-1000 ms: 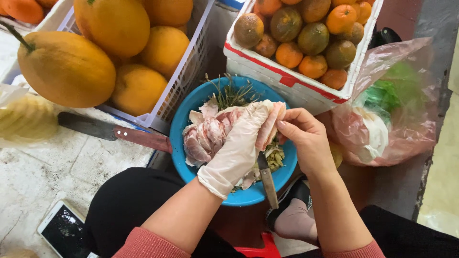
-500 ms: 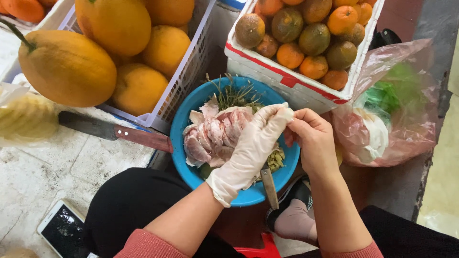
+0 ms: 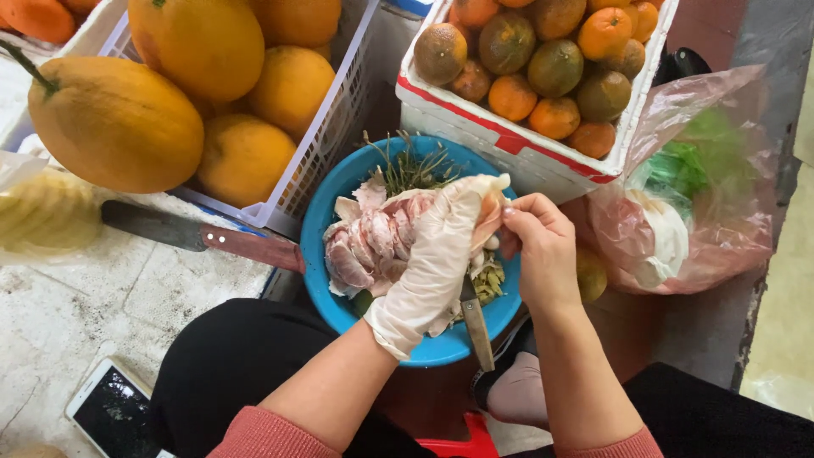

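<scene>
Pink peeled pomelo (image 3: 373,246) gripped by gloved left hand (image 3: 437,254), bare right hand (image 3: 543,254) pinching its pith.

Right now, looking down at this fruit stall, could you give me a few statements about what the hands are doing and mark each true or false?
1. The left hand wears a thin clear glove. True.
2. The peeled pomelo is held over a red bowl. False: the bowl is blue.
3. The right hand is bare and pinches the fruit's pink membrane. True.
4. The large knife is in the right hand. False: it lies on the counter, beside the white basket.
5. A phone lies on the counter. True.
</scene>
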